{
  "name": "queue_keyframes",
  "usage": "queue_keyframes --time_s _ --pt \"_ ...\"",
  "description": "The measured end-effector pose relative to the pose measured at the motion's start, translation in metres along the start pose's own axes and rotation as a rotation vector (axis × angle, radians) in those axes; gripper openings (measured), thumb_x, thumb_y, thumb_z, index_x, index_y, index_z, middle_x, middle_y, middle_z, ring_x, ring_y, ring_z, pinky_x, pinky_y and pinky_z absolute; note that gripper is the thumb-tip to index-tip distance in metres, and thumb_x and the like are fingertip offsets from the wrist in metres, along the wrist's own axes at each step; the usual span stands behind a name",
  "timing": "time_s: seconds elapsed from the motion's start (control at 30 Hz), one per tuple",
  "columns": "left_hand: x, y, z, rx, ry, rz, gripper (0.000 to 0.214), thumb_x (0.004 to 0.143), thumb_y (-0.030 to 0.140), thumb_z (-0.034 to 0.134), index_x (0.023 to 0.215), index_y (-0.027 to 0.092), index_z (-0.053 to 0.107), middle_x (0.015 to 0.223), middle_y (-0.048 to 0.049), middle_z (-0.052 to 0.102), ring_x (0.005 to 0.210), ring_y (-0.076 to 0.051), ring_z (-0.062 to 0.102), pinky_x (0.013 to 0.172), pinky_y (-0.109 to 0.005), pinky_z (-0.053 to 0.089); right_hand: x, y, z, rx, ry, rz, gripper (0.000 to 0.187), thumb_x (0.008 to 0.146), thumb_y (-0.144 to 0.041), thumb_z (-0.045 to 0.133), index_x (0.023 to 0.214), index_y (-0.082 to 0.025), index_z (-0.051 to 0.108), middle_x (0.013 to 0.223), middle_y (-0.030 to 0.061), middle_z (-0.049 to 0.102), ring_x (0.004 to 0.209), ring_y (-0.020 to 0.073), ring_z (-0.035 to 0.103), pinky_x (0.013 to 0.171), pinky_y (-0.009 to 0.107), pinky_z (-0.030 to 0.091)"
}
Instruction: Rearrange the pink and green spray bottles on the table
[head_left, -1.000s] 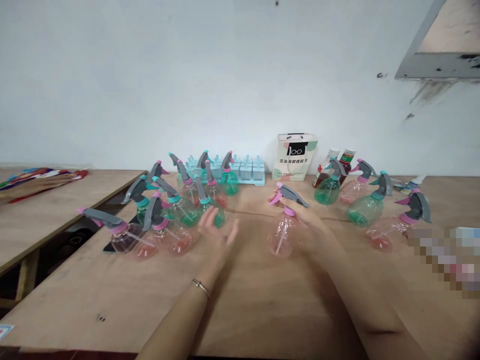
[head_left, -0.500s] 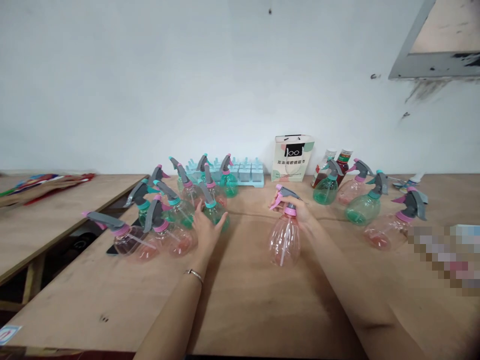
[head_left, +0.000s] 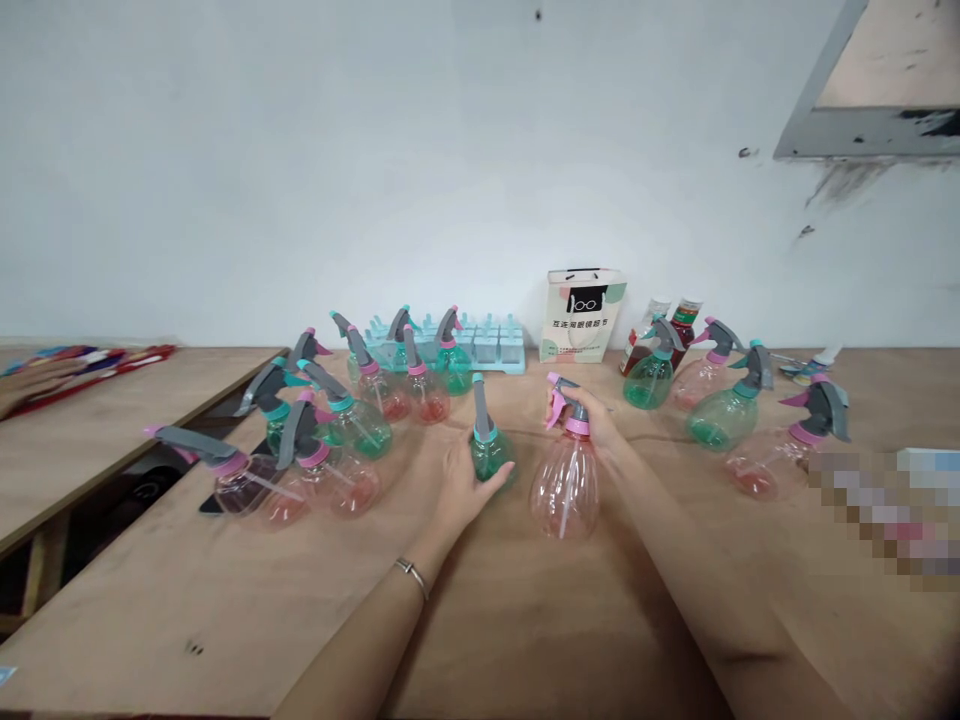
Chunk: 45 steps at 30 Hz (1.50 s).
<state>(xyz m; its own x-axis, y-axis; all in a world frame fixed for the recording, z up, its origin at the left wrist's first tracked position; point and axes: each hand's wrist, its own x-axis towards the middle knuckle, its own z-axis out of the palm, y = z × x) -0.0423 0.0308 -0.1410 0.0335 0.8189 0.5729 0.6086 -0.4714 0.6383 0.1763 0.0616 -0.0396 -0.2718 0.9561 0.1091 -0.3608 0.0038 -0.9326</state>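
Note:
My left hand [head_left: 466, 485] is wrapped round the body of a green spray bottle [head_left: 493, 458] with a grey head and a teal collar. Its thumb lies along the near right side and the other fingers are partly hidden behind it. Just to the right, my right hand [head_left: 592, 415] grips the grey and pink trigger head of a clear pink spray bottle [head_left: 566, 490], fingers at the trigger. Both bottles are upright, side by side with a small gap. Left of my left hand stand several pink and green spray bottles [head_left: 365, 425].
More spray bottles [head_left: 724, 415] stand at the right, before two red-filled bottles [head_left: 686, 325]. A paper bag [head_left: 581, 340] and a light blue mould tray [head_left: 512, 352] are by the wall. At far left, another person's hand [head_left: 34, 385] rests by coloured strips. A blurred patch [head_left: 877, 510] lies right.
My left hand has moved the green spray bottle right, out of the left group and beside the pink one. The right hand is almost still. A person's hand has come in at far left.

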Motion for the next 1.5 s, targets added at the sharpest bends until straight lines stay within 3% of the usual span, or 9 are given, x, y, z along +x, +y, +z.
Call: queue_keyframes --time_s 0.17,0.37,0.53,0.6,0.73,0.97,1.23,1.37,1.5 --pt "0.001 -0.003 -0.002 0.006 -0.018 -0.027 0.061 0.078 0.046 0.074 0.128 0.018 0.052 0.121 -0.016 0.067 0.118 -0.035 0.062 0.102 -0.054 0.047 0.002 -0.001 -0.001 0.039 -0.036 0.001 0.036 0.065 -0.052 0.074 0.08 -0.02 0.065 0.066 0.0014 0.069 0.064 0.0188 0.069 0.061 0.028 0.051" --pt "0.001 -0.003 -0.001 -0.002 -0.009 -0.034 0.063 0.076 0.047 0.075 0.127 0.018 0.052 0.119 -0.0161 0.067 0.116 -0.035 0.063 0.1 -0.054 0.048 0.001 0.002 -0.002 0.077 0.082 -0.124 0.036 0.072 -0.057 0.065 0.07 -0.022 0.058 0.057 0.0008 0.061 0.049 0.0154 0.057 0.038 0.024 0.036" --pt "0.002 -0.004 -0.001 -0.033 -0.01 -0.02 0.061 0.078 0.047 0.073 0.126 0.017 0.051 0.12 -0.0167 0.066 0.116 -0.035 0.063 0.101 -0.054 0.049 0.004 0.002 -0.003 0.108 0.106 -0.182 0.037 0.068 -0.057 0.071 0.08 -0.023 0.061 0.066 0.0024 0.067 0.066 0.0214 0.068 0.047 0.027 0.047" --pt "0.002 -0.004 -0.001 -0.039 -0.013 -0.014 0.061 0.078 0.047 0.073 0.126 0.018 0.051 0.121 -0.0165 0.066 0.117 -0.034 0.063 0.101 -0.053 0.049 0.004 0.0 -0.003 0.102 0.097 -0.196 0.037 0.067 -0.057 0.072 0.077 -0.022 0.062 0.065 0.0021 0.066 0.062 0.0198 0.066 0.048 0.027 0.048" --pt "0.001 -0.006 0.0 -0.032 -0.006 0.004 0.062 0.077 0.047 0.074 0.127 0.019 0.051 0.119 -0.0155 0.066 0.118 -0.034 0.063 0.101 -0.052 0.05 0.001 -0.001 -0.004 0.091 0.097 -0.14 0.037 0.071 -0.057 0.068 0.068 -0.021 0.06 0.061 0.0015 0.065 0.043 0.0116 0.049 0.036 0.023 0.033" --pt "0.001 -0.007 0.001 -0.021 -0.006 0.026 0.063 0.079 0.046 0.074 0.13 0.019 0.049 0.122 -0.0154 0.066 0.117 -0.033 0.063 0.101 -0.052 0.049 0.005 0.003 -0.007 0.076 0.077 -0.156 0.044 0.066 -0.064 0.072 0.08 -0.023 0.067 0.07 0.0037 0.07 0.07 0.022 0.069 0.05 0.028 0.049" --pt "0.001 -0.007 0.0 -0.026 -0.023 0.001 0.063 0.08 0.049 0.072 0.129 0.018 0.049 0.123 -0.0157 0.065 0.12 -0.033 0.062 0.103 -0.051 0.049 -0.004 -0.003 -0.005 0.032 0.019 -0.078 0.039 0.07 -0.06 0.065 0.069 -0.022 0.06 0.057 0.0029 0.061 0.052 0.0173 0.057 0.037 0.025 0.035" --pt "0.002 -0.008 0.001 -0.035 -0.025 -0.02 0.069 0.077 0.05 0.074 0.132 0.018 0.048 0.125 -0.0165 0.064 0.123 -0.034 0.061 0.104 -0.052 0.048 0.001 -0.005 -0.012 -0.117 0.217 -0.129 0.032 0.074 -0.054 0.068 0.081 -0.022 0.067 0.077 0.0046 0.073 0.07 0.0183 0.064 0.047 0.023 0.042" --pt "0.002 -0.01 0.003 -0.056 -0.043 -0.069 0.077 0.077 0.051 0.074 0.139 0.018 0.042 0.133 -0.0183 0.061 0.127 -0.035 0.058 0.108 -0.055 0.045 0.007 -0.011 -0.038 -0.457 0.505 -0.37 0.032 0.074 -0.052 0.072 0.089 -0.023 0.071 0.078 0.0018 0.072 0.073 0.0181 0.063 0.066 0.03 0.049"
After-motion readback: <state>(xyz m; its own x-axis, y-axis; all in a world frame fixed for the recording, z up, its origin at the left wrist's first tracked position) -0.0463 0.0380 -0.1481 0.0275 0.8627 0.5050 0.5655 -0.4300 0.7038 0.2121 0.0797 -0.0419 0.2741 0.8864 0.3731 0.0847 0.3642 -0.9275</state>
